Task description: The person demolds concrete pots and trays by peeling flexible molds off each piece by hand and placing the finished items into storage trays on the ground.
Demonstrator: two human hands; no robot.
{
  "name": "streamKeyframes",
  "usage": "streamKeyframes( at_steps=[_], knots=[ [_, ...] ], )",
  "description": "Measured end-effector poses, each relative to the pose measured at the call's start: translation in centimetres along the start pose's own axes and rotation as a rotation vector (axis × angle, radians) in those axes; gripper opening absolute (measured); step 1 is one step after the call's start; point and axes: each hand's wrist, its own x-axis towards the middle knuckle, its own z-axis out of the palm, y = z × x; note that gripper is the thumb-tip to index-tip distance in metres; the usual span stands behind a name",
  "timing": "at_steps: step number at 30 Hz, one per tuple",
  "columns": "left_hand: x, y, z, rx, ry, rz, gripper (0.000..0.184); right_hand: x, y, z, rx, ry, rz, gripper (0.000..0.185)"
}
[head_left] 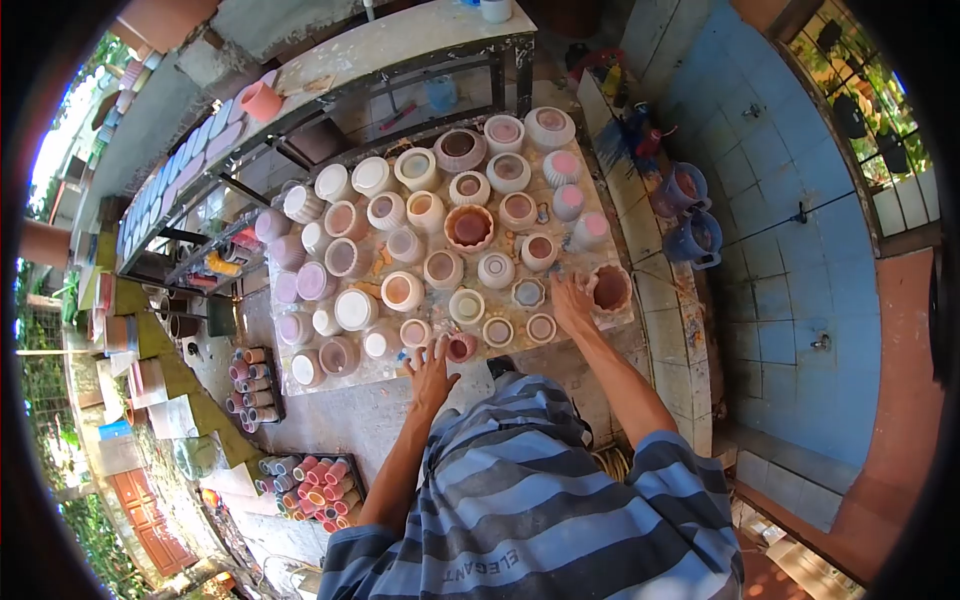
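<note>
My left hand is at the table's front edge with its fingers spread. Its fingertips are beside a small reddish pot; I cannot tell whether they touch it. Farther right, my right hand has its fingers stretched out over the tabletop, close against the left side of a brown pot with a scalloped rim. A small wavy-rimmed pot stands just left of that hand. Many white, pink and terracotta pots surround them, including a larger scalloped pot near the middle.
The paint-stained table carries the pots. Behind it runs a long bench with an orange pot. Blue buckets sit on a ledge at right, by a blue tiled wall. Stacked small pots lie at lower left.
</note>
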Motion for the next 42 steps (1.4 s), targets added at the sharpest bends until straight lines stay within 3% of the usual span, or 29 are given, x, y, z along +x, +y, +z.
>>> streamKeyframes(
  at_steps=[5,7,8,11,13,17,19,22,26,28,31,32,34,35,37,42],
  knots=[
    [1.1,0.5,1.5,-0.105,0.037,-0.028,0.087,-0.3,0.7,-0.2,-0.121,-0.125,-0.021,0.048],
    [1.5,0.5,1.6,-0.11,0.041,0.03,0.084,-0.5,0.8,1.1,-0.037,0.081,-0.028,0.039],
    [1.5,0.4,1.6,-0.108,0.045,0.026,0.084,-0.8,0.7,1.7,-0.035,0.082,-0.033,0.039],
    [1.2,0.6,0.8,-0.141,0.04,0.093,0.078,-4.3,-1.4,-1.1,0.042,0.22,-0.107,0.044],
    [0.2,0.4,0.0,-0.221,0.071,0.06,0.076,-7.1,-2.3,-3.3,0.036,-0.013,-0.175,0.066],
    [-3.3,-1.8,1.2,-0.474,0.229,-0.027,0.074,-9.5,-1.0,0.8,0.064,-0.088,-0.186,0.073],
    [-5.4,-2.8,1.3,-0.506,0.207,-0.087,0.074,-9.1,-0.2,3.2,0.297,-0.06,-0.151,0.076],
    [-8.3,-4.7,2.7,-0.574,0.235,-0.217,0.074,-9.1,-1.2,4.1,0.377,-0.023,-0.154,0.078],
    [-11.4,-6.1,4.2,-0.675,0.364,-0.425,0.069,-7.4,-1.7,1.4,0.033,0.019,-0.199,0.076],
    [-12.4,-6.6,4.9,-0.694,0.434,-0.43,0.065,-5.9,-1.5,-3.0,-0.146,0.074,-0.143,0.068],
    [-13.4,-7.1,5.7,-0.739,0.474,-0.531,0.06,-3.8,-0.9,-6.3,-0.235,-0.024,-0.133,0.064],
    [-13.6,-7.2,6.2,-0.743,0.479,-0.539,0.06,-1.8,0.4,-4.6,-0.241,-0.024,-0.141,0.064],
    [-13.9,-7.5,7.1,-0.651,0.545,-0.51,0.059,3.1,3.7,0.8,0.269,-0.211,0.182,0.057],
    [-13.7,-7.6,7.1,-0.658,0.556,-0.523,0.059,3.9,3.7,-0.1,0.259,-0.21,0.167,0.057],
    [-14.9,-7.4,6.8,-0.696,0.483,-0.6,0.059,3.9,4.3,-0.9,0.067,0.057,-0.066,0.046],
    [-17.1,-7.5,8.1,-0.742,0.468,-0.697,0.061,6.0,3.4,-1.4,-0.118,-0.024,-0.076,0.053]
  ],
)
